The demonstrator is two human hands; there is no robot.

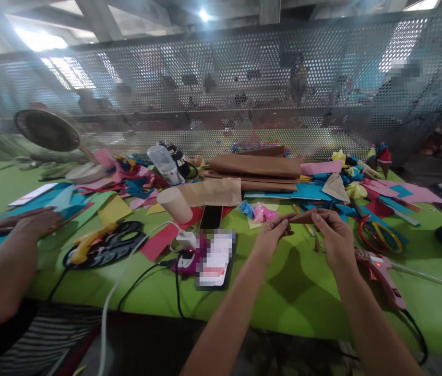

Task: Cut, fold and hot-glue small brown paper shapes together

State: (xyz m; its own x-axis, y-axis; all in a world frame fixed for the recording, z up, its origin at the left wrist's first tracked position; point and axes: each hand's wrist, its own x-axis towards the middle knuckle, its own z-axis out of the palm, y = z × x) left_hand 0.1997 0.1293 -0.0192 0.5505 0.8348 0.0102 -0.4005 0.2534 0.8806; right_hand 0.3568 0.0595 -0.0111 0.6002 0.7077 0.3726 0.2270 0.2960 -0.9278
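Observation:
Between my two hands, above the green table (244, 308), is a small piece of brown paper (302, 217). My left hand (274, 231) pinches its left end, and my right hand (332, 230) grips the right end with thumb and fingers. The paper looks folded or rolled, though its exact shape is partly covered by the fingers. Just right of my right hand lie scissors with red and yellow handles (385, 236). A pink glue gun (385, 277) rests below them. Left of my left hand are small pink and blue bundles (262, 213).
A co-worker's hands (35, 224) work over blue paper at far left. Near them are a yellow glue gun (91, 243) on a black rest, a purple power strip (189, 261) with cables and phones (216, 261). Brown paper (254, 166) and coloured scraps line the back, before a perforated metal screen (221, 78).

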